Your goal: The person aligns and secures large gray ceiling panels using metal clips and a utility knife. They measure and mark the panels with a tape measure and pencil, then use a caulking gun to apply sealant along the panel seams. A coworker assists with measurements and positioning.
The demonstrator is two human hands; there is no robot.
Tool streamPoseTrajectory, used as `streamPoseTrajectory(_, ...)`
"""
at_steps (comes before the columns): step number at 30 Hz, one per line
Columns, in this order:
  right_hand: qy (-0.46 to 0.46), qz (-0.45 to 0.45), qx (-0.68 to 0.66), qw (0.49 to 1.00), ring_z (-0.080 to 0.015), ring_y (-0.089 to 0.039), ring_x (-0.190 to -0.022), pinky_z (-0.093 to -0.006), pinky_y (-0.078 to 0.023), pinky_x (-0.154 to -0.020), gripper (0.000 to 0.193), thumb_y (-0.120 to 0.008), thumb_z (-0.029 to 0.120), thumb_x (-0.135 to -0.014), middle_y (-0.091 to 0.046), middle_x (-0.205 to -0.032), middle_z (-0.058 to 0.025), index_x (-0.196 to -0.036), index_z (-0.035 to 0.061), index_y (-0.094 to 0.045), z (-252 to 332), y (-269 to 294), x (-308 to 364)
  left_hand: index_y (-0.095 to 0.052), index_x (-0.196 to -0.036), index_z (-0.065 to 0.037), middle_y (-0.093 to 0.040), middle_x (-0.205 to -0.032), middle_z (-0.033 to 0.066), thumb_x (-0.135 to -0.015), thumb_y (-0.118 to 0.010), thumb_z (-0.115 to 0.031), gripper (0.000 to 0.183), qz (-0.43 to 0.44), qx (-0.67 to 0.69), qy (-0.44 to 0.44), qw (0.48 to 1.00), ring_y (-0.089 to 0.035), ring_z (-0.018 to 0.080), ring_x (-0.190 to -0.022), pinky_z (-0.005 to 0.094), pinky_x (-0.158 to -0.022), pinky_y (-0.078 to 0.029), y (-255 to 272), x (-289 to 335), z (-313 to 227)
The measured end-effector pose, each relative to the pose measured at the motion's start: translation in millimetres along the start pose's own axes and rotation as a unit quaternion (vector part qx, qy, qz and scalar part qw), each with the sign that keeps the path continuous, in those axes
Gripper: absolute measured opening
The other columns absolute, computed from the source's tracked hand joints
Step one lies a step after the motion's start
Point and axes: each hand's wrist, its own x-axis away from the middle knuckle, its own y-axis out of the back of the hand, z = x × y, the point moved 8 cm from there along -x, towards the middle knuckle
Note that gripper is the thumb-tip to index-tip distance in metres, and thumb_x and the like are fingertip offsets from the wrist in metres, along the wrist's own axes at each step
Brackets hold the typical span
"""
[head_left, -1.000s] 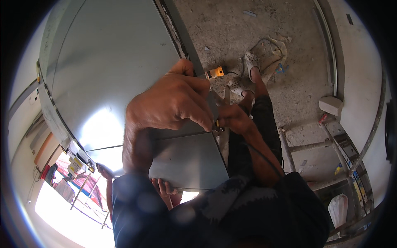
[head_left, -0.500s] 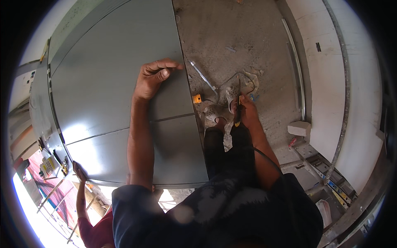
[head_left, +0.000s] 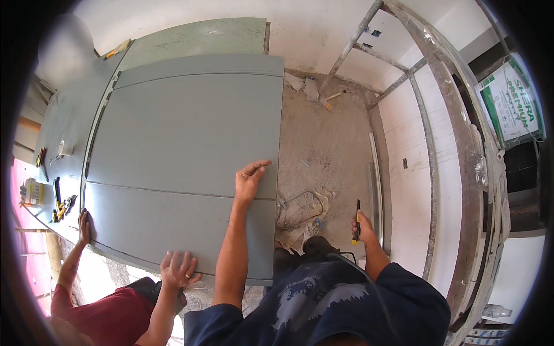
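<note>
The fingers of my right hand (head_left: 366, 226) are closed around a black-and-yellow utility knife (head_left: 356, 222), to the right of the wide grey panel (head_left: 184, 130), while my left hand (head_left: 248, 183) is over this panel near its right edge, its fingers pinched or spread, I cannot tell.

Left hand (head_left: 249, 183): free run ahead over grey panel (head_left: 184, 132); co-worker's hand (head_left: 180, 268) obstructs behind-left. Right hand (head_left: 365, 226): open air leftward; wall (head_left: 411, 190) bounds rightward, gap perhaps passable, fisheye bends depth.
</note>
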Motion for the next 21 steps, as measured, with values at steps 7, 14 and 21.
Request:
streamPoseTrajectory(7, 0.055, -0.009, 0.051, 0.997, -0.013, -0.047, -0.048, -0.034, -0.04, -0.048, 0.031, -0.052, 0.042, -0.102, -0.053, -0.065, 0.0002, -0.097, 0.0114, -0.056, 52, 7, -15, -0.075, -0.111, -0.007, -0.073, -0.106, 0.003, -0.098, -0.062, -0.005, 0.019, -0.035, -0.081, -0.072, 0.994, -0.063, 0.013, -0.101, 0.0293, -0.092, -0.05, 0, 1, -7)
streamPoseTrajectory(14, 0.088, 0.012, 0.124, 0.988, -0.0134, -0.048, -0.052, -0.0332, -0.041, -0.05, 0.024, -0.051, 0.037, -0.103, -0.055, -0.07, -0.001, -0.1, 0.0138, -0.057, 150, -24, -100, -0.075, -0.107, -0.008, -0.073, -0.105, 0.0084, -0.091, -0.064, -0.001, 0.021, -0.099, -0.201, -0.12, 0.967, -0.066, 0.0236, -0.096, 0.0345, -0.087, -0.054, -4, -6, -19)
streamPoseTrajectory(21, 0.027, 0.126, -0.011, 0.992, -0.0123, -0.052, -0.063, -0.0305, -0.043, -0.058, 0.029, -0.05, 0.047, -0.104, -0.055, -0.077, 0.0029, -0.111, 0.0204, -0.06, 285, -109, -207, -0.072, -0.107, -0.007, -0.067, -0.121, 0.005, -0.088, -0.067, -0.002, 0.02, -0.33, -0.401, -0.134, 0.844, -0.059, 0.0268, -0.111, 0.038, -0.093, -0.05, -4, -9, -34)
